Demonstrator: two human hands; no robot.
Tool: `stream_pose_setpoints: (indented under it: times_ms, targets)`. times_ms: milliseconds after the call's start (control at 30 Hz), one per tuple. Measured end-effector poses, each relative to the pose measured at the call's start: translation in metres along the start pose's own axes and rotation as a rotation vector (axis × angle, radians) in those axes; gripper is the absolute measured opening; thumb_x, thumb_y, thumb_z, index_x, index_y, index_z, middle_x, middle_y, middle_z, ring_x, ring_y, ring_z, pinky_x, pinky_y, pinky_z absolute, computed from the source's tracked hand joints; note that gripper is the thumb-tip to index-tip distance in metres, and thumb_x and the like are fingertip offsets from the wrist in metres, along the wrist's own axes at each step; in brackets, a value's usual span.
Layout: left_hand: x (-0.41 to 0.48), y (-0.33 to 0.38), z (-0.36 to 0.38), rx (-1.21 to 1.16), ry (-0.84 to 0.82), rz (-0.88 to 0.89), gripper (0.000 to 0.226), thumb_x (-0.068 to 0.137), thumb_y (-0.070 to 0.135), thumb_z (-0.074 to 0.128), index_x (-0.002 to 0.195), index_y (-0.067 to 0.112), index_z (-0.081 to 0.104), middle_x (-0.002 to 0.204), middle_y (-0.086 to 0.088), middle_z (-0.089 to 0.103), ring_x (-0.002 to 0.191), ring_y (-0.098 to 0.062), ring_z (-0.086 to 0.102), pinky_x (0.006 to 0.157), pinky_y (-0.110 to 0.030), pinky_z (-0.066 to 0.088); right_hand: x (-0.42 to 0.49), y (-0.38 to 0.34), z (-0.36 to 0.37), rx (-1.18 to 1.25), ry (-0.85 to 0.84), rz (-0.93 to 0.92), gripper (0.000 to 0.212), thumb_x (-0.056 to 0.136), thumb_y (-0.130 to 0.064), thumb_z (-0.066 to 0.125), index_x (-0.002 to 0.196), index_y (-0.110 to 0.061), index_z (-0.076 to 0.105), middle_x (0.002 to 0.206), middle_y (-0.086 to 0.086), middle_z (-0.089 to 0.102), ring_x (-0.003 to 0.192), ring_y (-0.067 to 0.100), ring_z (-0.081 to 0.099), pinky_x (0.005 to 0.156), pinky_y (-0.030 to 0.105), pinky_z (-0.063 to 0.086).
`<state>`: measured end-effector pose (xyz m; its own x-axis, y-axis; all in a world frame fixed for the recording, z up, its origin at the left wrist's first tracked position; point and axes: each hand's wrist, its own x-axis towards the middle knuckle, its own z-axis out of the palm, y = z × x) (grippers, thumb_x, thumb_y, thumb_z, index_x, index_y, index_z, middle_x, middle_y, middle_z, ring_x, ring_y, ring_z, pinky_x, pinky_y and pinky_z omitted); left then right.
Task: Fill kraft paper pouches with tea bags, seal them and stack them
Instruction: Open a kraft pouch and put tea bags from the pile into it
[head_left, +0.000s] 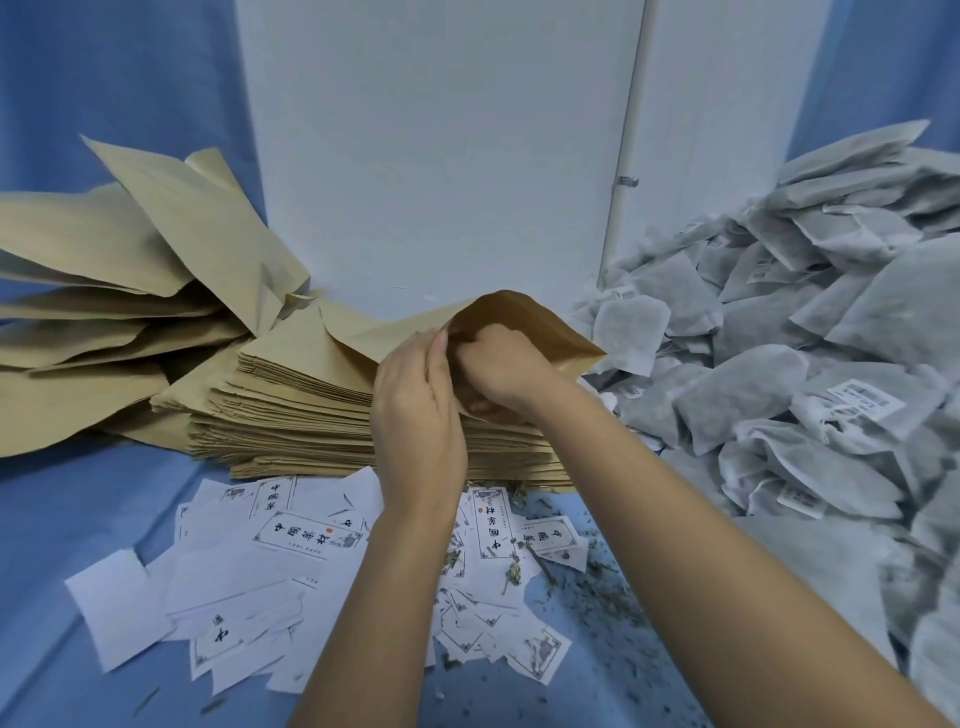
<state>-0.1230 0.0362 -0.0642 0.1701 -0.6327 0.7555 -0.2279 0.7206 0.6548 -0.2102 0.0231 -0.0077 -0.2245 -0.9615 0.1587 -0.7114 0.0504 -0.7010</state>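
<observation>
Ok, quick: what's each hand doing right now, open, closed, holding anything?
Left hand: pinches the rim of the open pouch.
Right hand: inside the pouch, fingers hidden; cannot tell.

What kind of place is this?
Probably a small tea-packing workspace: a stack of pouches, a big heap of tea bags, and printed labels scattered on blue cloth. The left hand holds one pouch open.
</observation>
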Motion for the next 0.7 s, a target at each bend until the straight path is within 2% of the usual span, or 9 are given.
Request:
stream_pose_setpoints:
  times_ms: [100,200,267,367,433,467,533,567,700]
  targets:
    - [0.001,-0.002,0.001,0.007,0.004,0.019,0.031,0.099,0.017,0.041,0.11,-0.003,0.064,0.103,-0.014,0.066,0.099,-0.029,0.061,0.088,-0.037,0.046,0.0,0.002,0.003,-0.026,0.091,-0.072,0.028,0.091,-0.013,0.04,0.068,-0.007,0.055,0.06,0.01,0.06,0.056,0.028,0.06,0.064,0.037,0.052]
    - [0.009,-0.008,0.005,0.003,0.04,-0.007,0.032,0.1,0.017,0.04,0.111,-0.002,0.063,0.102,-0.012,0.066,0.096,-0.024,0.06,0.086,-0.027,0.044,-0.007,0.018,0.004,0.037,0.456,-0.207,0.028,0.084,-0.016,0.041,0.064,-0.004,0.058,0.065,0.012,0.061,0.067,0.026,0.056,0.059,0.035,0.042]
    - [0.015,-0.01,0.011,-0.005,0.054,-0.022,0.034,0.1,0.019,0.039,0.111,-0.001,0.064,0.097,-0.006,0.063,0.092,-0.017,0.057,0.083,-0.02,0.041,-0.012,0.038,0.002,0.161,0.698,-0.239,0.03,0.076,-0.019,0.038,0.061,0.002,0.051,0.059,0.017,0.054,0.057,0.023,0.046,0.056,0.037,0.035]
    - [0.025,-0.013,0.022,-0.02,0.058,-0.035,0.033,0.101,0.019,0.039,0.109,0.0,0.064,0.09,0.001,0.058,0.086,-0.014,0.053,0.079,-0.021,0.04,-0.009,0.072,-0.005,0.332,0.898,-0.105,0.027,0.078,-0.018,0.037,0.059,0.0,0.045,0.056,0.016,0.047,0.054,0.016,0.036,0.054,0.037,0.028]
    - [0.031,-0.016,0.029,-0.023,0.072,-0.047,0.033,0.101,0.019,0.038,0.107,0.0,0.065,0.089,0.001,0.057,0.086,-0.015,0.052,0.078,-0.021,0.04,0.003,0.096,-0.01,0.199,0.858,0.012,0.017,0.085,-0.015,0.044,0.073,-0.01,0.054,0.073,0.004,0.057,0.07,0.016,0.049,0.062,0.034,0.036]
    - [0.034,-0.018,0.032,-0.024,0.077,-0.046,0.033,0.101,0.02,0.038,0.107,0.0,0.065,0.089,0.001,0.058,0.085,-0.015,0.052,0.078,-0.021,0.04,0.01,0.109,-0.012,0.035,0.786,0.063,0.011,0.087,-0.012,0.049,0.091,-0.013,0.059,0.095,0.003,0.06,0.092,0.018,0.054,0.074,0.034,0.041]
    - [0.037,-0.022,0.039,-0.025,0.078,-0.037,0.035,0.101,0.02,0.038,0.105,-0.001,0.065,0.088,-0.005,0.062,0.085,-0.02,0.054,0.077,-0.02,0.038,0.028,0.132,-0.016,-0.321,0.597,0.133,0.048,0.088,-0.009,0.054,0.134,-0.016,0.044,0.144,0.01,0.039,0.133,0.029,0.031,0.103,0.037,0.034]
    - [0.039,-0.023,0.042,-0.024,0.079,-0.036,0.035,0.101,0.02,0.038,0.104,-0.002,0.065,0.088,-0.008,0.063,0.084,-0.022,0.056,0.075,-0.02,0.037,0.038,0.139,-0.019,-0.444,0.525,0.158,0.06,0.089,-0.012,0.056,0.144,-0.021,0.033,0.155,0.012,0.022,0.142,0.034,0.015,0.112,0.041,0.024]
    - [0.047,-0.031,0.052,-0.026,0.1,-0.036,0.034,0.101,0.019,0.04,0.097,-0.005,0.065,0.082,-0.013,0.063,0.077,-0.017,0.049,0.069,-0.016,0.032,0.074,0.156,-0.026,-0.7,0.38,0.229,0.074,0.091,-0.025,0.058,0.148,-0.037,0.012,0.159,0.011,-0.014,0.142,0.043,-0.017,0.111,0.062,-0.004]
